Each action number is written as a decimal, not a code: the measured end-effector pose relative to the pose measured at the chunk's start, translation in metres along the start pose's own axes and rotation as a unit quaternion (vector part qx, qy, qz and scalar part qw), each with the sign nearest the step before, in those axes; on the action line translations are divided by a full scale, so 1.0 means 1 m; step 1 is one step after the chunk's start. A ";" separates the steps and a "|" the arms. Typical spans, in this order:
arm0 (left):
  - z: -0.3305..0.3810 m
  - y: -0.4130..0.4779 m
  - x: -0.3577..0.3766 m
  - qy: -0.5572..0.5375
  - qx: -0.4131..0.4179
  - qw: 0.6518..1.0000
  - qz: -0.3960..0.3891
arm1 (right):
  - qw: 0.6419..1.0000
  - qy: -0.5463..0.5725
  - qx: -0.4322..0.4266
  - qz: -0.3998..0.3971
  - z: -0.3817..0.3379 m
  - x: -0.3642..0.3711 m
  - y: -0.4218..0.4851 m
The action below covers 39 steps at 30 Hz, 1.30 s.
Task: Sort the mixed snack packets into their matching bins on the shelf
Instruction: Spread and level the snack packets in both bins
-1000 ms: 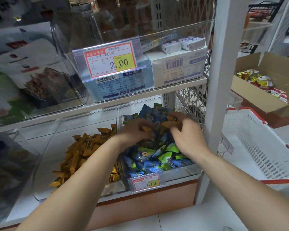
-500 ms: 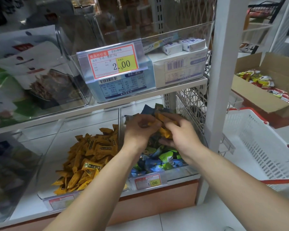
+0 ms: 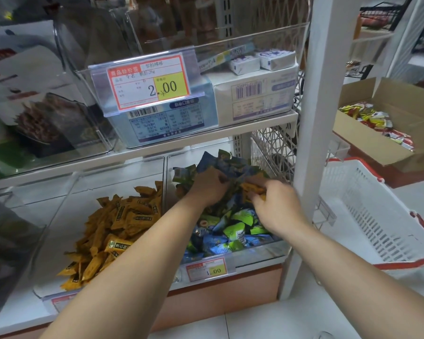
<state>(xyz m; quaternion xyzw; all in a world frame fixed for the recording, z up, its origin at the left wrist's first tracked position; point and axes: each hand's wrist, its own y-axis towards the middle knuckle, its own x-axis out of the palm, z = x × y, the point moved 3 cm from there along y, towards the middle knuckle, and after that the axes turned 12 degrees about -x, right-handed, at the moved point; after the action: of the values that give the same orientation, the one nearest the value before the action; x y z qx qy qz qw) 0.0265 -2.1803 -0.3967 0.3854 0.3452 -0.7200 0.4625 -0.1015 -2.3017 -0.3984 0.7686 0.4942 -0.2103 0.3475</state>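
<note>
In the bin [image 3: 262,250] whose tag [image 3: 207,269] reads "1.00", our right hand [image 3: 277,206] clamps its fingers on orange packets [image 3: 253,189] among blue-green packets [image 3: 235,231], while our left hand [image 3: 207,189] buries its fingers beside, grip unclear.

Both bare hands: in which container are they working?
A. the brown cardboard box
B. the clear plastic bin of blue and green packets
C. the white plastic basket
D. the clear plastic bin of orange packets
B: the left hand and right hand both reach into the clear plastic bin of blue and green packets, the right pinching a few orange packets.
</note>
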 end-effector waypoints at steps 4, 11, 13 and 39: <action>0.003 0.006 0.004 -0.021 -0.014 0.998 -0.052 | 1.000 0.004 -0.015 -0.008 0.000 0.000 0.000; 0.001 -0.002 -0.004 -0.062 -0.009 0.998 -0.031 | 1.000 0.030 -0.008 -0.005 0.001 -0.001 0.000; -0.002 -0.010 -0.015 -0.095 -0.015 0.995 0.011 | 0.999 0.046 -0.002 0.021 -0.001 -0.002 0.001; -0.111 -0.141 -0.084 -0.588 -0.136 0.796 0.050 | 0.978 0.092 -0.160 -0.092 -0.155 0.113 -0.022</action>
<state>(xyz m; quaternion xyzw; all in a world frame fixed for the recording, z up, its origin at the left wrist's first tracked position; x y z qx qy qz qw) -0.0552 -2.0049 -0.3549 -0.1625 0.0816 -0.7295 0.6594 -0.0770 -2.1116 -0.3771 0.6704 0.6201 -0.0879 0.3979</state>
